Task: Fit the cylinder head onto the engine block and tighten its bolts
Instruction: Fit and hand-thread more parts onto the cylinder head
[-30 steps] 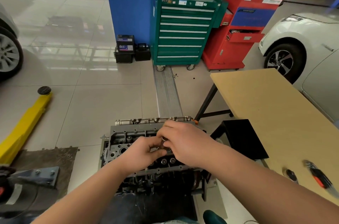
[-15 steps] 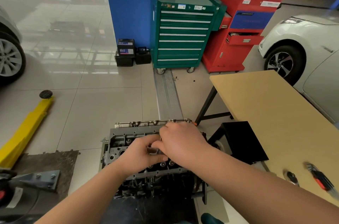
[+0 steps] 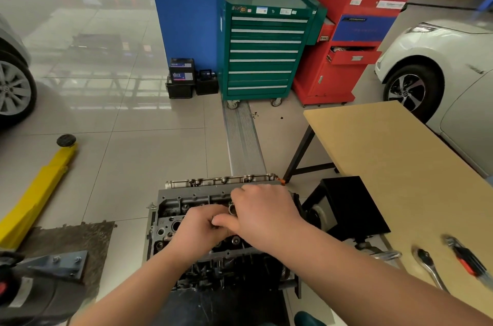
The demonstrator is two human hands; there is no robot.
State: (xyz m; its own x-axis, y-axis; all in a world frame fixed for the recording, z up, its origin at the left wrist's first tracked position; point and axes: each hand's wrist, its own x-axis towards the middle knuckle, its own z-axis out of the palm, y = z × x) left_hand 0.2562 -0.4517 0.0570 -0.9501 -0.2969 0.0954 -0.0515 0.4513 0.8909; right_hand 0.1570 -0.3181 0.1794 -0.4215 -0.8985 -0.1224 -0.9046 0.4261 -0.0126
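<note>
Two hands meet over the middle of the cylinder head. The right hand lies knuckles-up with its fingers curled, and a small metal ring-shaped part shows at its fingertips, seemingly pinched there. The left hand is curled beside it, thumb touching the right thumb; whether it grips anything cannot be told, since the right hand covers its fingertips.

The one cylinder head sits on top of the engine block, which stands on the floor in front of the person. Both forearms hide the head's near right part. Several round bores show on its left end and one bolt head shows below the hands.

To the right stands one wooden desk. Near its front right corner lie one ratchet handle and one red-and-black tool set, slightly apart. A black stool stands between the engine and the desk.

Farther off on the floor stand one green drawer cabinet, one red cabinet touching its right side, and car batteries to its left. A yellow lift arm lies at the left. Two cars are partly in view: a white car at the right, and a wheel at the left edge.
</note>
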